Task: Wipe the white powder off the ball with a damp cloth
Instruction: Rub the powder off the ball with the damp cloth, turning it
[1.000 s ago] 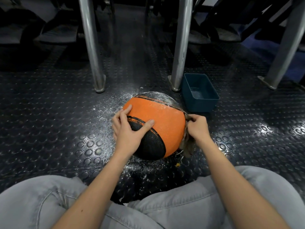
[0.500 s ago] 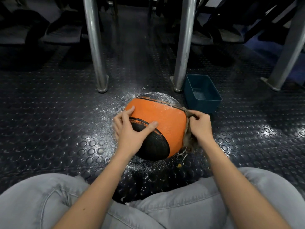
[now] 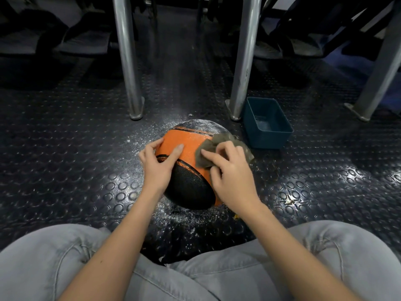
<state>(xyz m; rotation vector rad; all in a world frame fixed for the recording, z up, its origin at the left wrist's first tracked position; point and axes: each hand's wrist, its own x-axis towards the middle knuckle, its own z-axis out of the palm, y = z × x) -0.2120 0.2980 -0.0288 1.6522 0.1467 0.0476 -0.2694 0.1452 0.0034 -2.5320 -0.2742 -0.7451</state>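
Observation:
An orange and black ball (image 3: 191,148) sits on the dark studded floor in front of my knees. White powder dusts its far black panel. My left hand (image 3: 157,168) rests on the ball's left side, fingers spread and thumb on the orange panel. My right hand (image 3: 232,172) grips a crumpled grey-brown cloth (image 3: 213,146) and presses it onto the upper right of the ball. Part of the cloth hangs off the right side.
White powder is scattered over the floor (image 3: 182,218) around and in front of the ball. A dark teal plastic tub (image 3: 268,123) stands just behind the ball on the right. Metal legs (image 3: 128,61) (image 3: 245,61) rise behind. My grey-trousered knees fill the bottom edge.
My right hand has brought the cloth up from the ball's right side onto its top right face. My left hand has stayed on the left side, its thumb shifted up onto the orange panel.

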